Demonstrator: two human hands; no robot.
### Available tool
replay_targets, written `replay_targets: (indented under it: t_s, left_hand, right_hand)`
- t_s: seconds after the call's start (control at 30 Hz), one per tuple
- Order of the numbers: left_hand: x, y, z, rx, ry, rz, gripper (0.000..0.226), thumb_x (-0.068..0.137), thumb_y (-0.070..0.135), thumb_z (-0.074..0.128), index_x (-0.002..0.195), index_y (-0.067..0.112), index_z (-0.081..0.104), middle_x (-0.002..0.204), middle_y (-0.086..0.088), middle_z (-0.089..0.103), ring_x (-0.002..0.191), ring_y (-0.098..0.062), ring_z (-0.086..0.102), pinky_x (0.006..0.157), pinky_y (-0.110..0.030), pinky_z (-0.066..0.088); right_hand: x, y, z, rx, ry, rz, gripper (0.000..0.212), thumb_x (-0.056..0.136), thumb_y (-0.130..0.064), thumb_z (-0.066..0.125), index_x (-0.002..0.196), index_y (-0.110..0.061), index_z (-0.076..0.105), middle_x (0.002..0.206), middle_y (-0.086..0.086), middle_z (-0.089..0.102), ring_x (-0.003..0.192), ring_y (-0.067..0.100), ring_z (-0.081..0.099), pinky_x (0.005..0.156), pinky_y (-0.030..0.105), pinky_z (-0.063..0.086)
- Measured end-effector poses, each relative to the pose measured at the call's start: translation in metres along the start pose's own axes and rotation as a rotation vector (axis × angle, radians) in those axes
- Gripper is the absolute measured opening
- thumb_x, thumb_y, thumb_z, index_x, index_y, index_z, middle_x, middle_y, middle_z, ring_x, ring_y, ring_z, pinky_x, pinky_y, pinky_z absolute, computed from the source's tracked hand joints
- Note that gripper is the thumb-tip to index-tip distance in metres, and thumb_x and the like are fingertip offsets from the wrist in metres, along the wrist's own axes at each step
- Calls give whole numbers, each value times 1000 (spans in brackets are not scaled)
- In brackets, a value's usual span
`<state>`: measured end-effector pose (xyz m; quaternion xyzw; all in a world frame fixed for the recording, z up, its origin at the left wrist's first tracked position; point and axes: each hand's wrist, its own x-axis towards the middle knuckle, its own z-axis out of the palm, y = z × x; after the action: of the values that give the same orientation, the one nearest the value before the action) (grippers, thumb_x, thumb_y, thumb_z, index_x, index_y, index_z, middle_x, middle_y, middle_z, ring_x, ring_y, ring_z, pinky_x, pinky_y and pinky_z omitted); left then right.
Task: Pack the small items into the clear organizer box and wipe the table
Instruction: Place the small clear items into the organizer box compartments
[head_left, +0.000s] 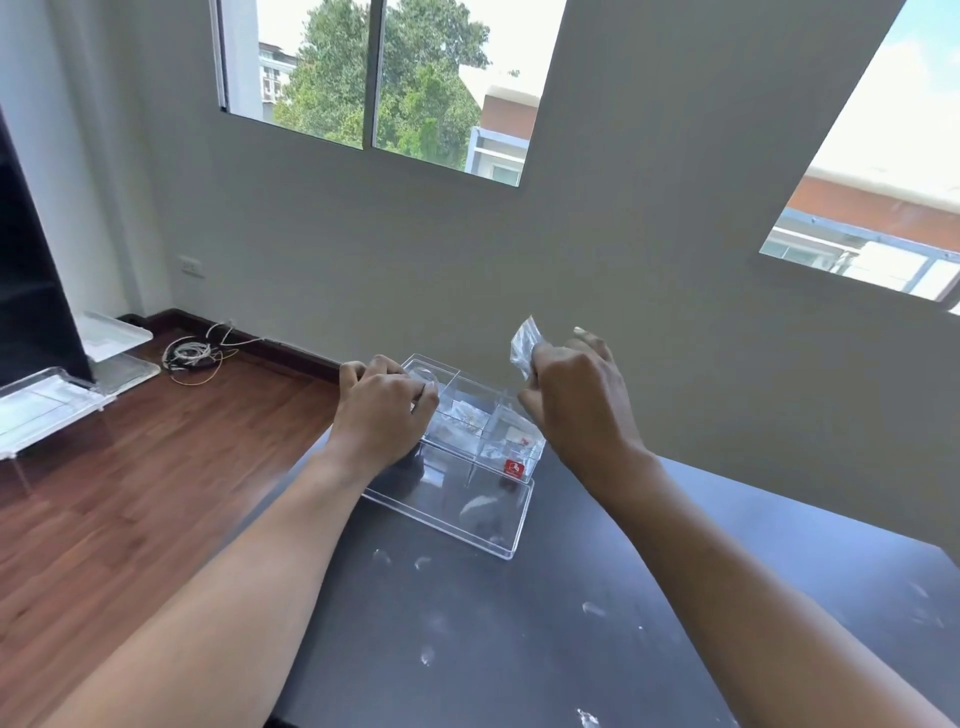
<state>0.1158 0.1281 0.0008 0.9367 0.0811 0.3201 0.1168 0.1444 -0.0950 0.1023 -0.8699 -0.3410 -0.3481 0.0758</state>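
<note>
Hands (384, 410) (576, 400) at organizer box (483, 415); lid (457, 509) and smudges (423, 561) nearby.

Coiled cables (193, 355) on wood floor (156, 467), clear trays (49, 405) at left — wall socket (191, 268), two windows (379, 88)

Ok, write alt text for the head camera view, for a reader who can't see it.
A person's right hand holds a small clear plastic bag above an open clear organizer box on a dark table, while the left hand grips the box's left end. The box's lid lies flat in front, and pale smudges mark the tabletop.
</note>
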Motion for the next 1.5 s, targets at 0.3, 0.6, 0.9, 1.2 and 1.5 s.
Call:
replay_targets:
  t_s: [0.3, 0.6, 0.9, 1.2, 1.5]
  left_hand:
    - [0, -1, 0, 11, -3, -3, 51, 99, 43, 39, 63, 20, 67, 66, 12, 65, 104, -12, 58, 94, -40, 22]
    - [1, 0, 3, 28, -23, -9, 53, 99, 43, 35, 64, 19, 66, 68, 11, 65, 106, -11, 57, 95, -41, 23]
    - [1, 1, 2, 26, -33, -20, 53, 98, 44, 33, 65, 19, 66, 71, 11, 67, 107, -11, 56, 94, -41, 23]
    - [0, 1, 1, 18, -24, -13, 55, 98, 45, 32, 66, 19, 68, 71, 11, 66, 108, -11, 56, 96, -41, 23]
    - [-1, 1, 3, 1, -4, -13, 50, 98, 44, 38, 62, 22, 64, 74, 11, 66, 105, -12, 58, 93, -39, 22]
  right_hand:
    - [-10, 2, 37, 65, -592, -110, 26, 85, -2, 50, 66, -19, 47, 69, 3, 54, 68, 32, 56, 60, 34, 42]
    - [-19, 5, 26, 467, -743, 182, 40, 104, -28, 29, 71, -15, 47, 82, 5, 58, 85, 23, 49, 83, 34, 35]
    - [-25, 3, 37, 590, -453, 215, 36, 100, -42, 60, 75, -16, 66, 59, -7, 57, 53, 9, 49, 55, 26, 40]
    - [-13, 13, 27, 1020, -225, 757, 47, 89, -1, 64, 127, -27, 52, 89, 8, 74, 61, 12, 68, 73, 31, 59]
    - [-17, -4, 22, 74, -462, 165, 41, 97, -34, 39, 73, -16, 67, 74, -1, 67, 81, 23, 61, 101, 42, 38]
